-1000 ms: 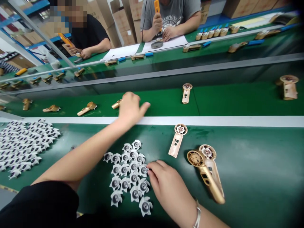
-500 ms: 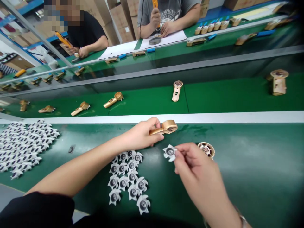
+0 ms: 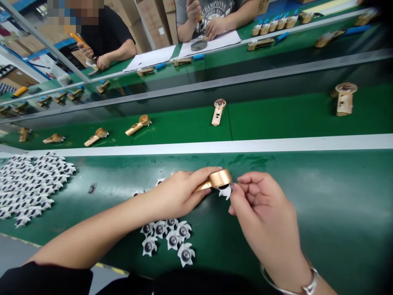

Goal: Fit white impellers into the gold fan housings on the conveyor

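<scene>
My left hand is closed around the handle of a gold handheld fan housing, its round head pointing right. Under the open side of that head sits a white fan impeller, partly hidden by the housing. My right hand pinches the impeller at its right edge between thumb and fingertips, with the blades against the ring. Below my left forearm lie several loose white impellers on the green bench, some of them covered by the arm.
A large cluster of impellers spreads over the bench at left. Beyond a white rail, gold housings lie spaced along a green belt. Across it, two people work with orange tools at white sheets.
The impeller in my right hand has moved up to the housing's ring and now meets it. My left hand has lowered and turned the housing. Housings on the belt have shifted left.
</scene>
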Demonstrator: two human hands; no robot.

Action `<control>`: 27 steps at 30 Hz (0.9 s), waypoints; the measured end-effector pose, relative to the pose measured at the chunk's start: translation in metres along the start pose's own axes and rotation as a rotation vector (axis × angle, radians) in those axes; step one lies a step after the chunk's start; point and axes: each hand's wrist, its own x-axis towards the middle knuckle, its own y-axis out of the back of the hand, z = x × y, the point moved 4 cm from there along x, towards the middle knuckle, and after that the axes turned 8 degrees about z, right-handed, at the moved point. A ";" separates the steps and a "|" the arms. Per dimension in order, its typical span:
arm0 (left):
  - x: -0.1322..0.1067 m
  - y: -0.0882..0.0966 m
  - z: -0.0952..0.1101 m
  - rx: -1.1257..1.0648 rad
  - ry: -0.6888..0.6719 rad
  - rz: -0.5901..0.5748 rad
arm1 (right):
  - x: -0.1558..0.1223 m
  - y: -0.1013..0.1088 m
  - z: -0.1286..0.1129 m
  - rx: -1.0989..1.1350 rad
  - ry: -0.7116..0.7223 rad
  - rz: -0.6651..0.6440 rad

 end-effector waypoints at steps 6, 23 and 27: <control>-0.002 -0.007 0.000 0.118 -0.046 0.065 | 0.002 -0.005 0.002 0.198 -0.164 -0.022; 0.056 0.107 -0.142 0.644 0.400 0.420 | -0.027 -0.062 0.010 -0.273 0.211 -0.589; 0.047 0.130 -0.183 0.669 0.445 0.533 | -0.036 -0.064 0.012 -0.323 0.266 -0.686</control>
